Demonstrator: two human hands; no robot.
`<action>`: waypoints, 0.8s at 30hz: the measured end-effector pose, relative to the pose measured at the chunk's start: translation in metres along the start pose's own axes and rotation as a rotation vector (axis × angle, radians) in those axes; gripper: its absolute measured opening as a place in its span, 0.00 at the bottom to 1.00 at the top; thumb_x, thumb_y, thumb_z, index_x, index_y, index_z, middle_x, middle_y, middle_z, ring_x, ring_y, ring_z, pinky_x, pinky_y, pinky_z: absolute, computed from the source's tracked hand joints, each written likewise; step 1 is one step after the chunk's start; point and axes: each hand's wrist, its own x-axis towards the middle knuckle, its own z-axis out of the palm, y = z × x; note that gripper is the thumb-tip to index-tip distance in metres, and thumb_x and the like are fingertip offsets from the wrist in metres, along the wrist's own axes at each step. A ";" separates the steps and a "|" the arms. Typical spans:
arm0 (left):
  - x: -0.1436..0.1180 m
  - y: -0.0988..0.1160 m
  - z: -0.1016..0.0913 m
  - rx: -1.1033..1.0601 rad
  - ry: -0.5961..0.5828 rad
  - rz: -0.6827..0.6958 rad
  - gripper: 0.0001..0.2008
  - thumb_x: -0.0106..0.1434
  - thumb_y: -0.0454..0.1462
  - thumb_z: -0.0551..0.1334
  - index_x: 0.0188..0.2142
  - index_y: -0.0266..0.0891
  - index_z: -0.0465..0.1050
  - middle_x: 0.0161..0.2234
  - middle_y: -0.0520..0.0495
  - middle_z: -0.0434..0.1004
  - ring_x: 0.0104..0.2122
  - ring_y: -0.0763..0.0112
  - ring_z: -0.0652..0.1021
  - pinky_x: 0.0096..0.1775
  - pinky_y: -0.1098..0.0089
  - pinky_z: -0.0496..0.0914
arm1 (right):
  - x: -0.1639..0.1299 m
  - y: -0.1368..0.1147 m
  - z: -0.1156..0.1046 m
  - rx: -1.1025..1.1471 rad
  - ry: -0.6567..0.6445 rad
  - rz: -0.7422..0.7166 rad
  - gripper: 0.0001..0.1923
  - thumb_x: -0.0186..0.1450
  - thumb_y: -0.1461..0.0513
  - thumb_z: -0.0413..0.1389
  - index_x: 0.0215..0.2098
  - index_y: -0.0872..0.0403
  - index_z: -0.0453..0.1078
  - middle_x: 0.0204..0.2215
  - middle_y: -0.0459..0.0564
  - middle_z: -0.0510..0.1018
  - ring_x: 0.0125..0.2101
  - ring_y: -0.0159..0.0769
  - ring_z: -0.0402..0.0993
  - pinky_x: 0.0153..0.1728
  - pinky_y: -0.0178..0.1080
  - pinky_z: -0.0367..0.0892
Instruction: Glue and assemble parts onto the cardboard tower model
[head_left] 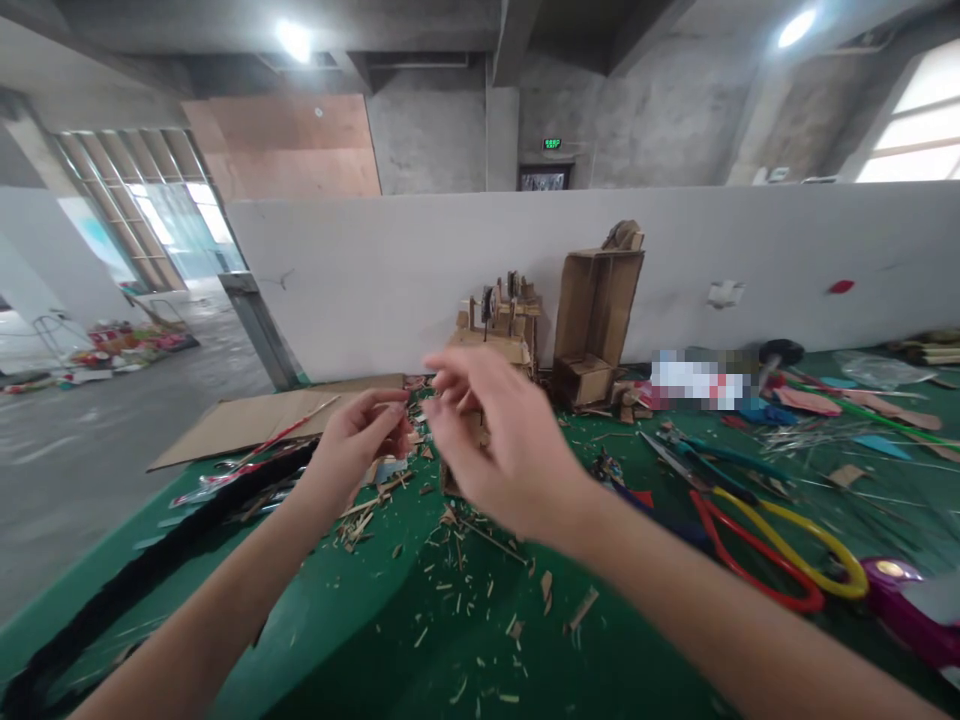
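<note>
Wood sliver (394, 405) pinched in left hand (360, 440) fingers; right hand (502, 450) blurred, grip indeterminate, above chip-strewn table (375, 640) centre.

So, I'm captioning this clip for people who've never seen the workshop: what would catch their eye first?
The two bare hands raised mid-frame over the green table: the left hand pinches something small and the right hand is spread beside it. Below them lie scattered wood chips. To the right lie red-and-yellow-handled scissors, and cardboard models stand against the white wall behind.
</note>
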 end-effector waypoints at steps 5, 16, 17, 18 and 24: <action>-0.014 0.031 0.019 -0.335 0.007 -0.067 0.09 0.58 0.38 0.61 0.40 0.41 0.69 0.21 0.57 0.64 0.17 0.81 0.66 0.18 0.79 0.63 | -0.024 0.023 0.057 0.565 -0.129 0.513 0.50 0.52 0.57 0.61 0.64 0.44 0.35 0.56 0.55 0.60 0.51 0.43 0.64 0.45 0.47 0.70; -0.016 0.026 0.004 -0.303 -0.092 -0.061 0.10 0.59 0.39 0.59 0.38 0.37 0.70 0.23 0.52 0.67 0.22 0.74 0.71 0.22 0.74 0.67 | -0.053 0.040 0.079 0.129 -0.469 0.279 0.13 0.65 0.66 0.43 0.39 0.55 0.69 0.25 0.46 0.74 0.23 0.27 0.70 0.24 0.32 0.65; -0.011 0.021 -0.001 -0.180 -0.045 0.000 0.11 0.59 0.41 0.59 0.38 0.37 0.69 0.25 0.51 0.69 0.26 0.71 0.73 0.27 0.70 0.70 | -0.061 0.037 0.081 0.057 -0.531 0.186 0.12 0.64 0.66 0.44 0.37 0.54 0.69 0.27 0.46 0.75 0.25 0.28 0.71 0.25 0.31 0.65; -0.005 0.015 -0.006 0.007 -0.010 0.063 0.13 0.59 0.43 0.58 0.39 0.37 0.69 0.27 0.49 0.71 0.30 0.67 0.75 0.32 0.67 0.71 | -0.069 0.035 0.082 -0.022 -0.593 0.060 0.10 0.63 0.67 0.47 0.35 0.54 0.70 0.28 0.46 0.76 0.27 0.29 0.72 0.27 0.32 0.65; 0.017 -0.029 -0.038 1.296 -0.216 0.404 0.16 0.63 0.41 0.50 0.47 0.39 0.68 0.43 0.42 0.73 0.45 0.57 0.72 0.47 0.56 0.65 | -0.108 0.030 0.083 -0.365 -0.793 -0.445 0.06 0.64 0.64 0.52 0.29 0.50 0.67 0.23 0.42 0.74 0.24 0.28 0.67 0.23 0.33 0.60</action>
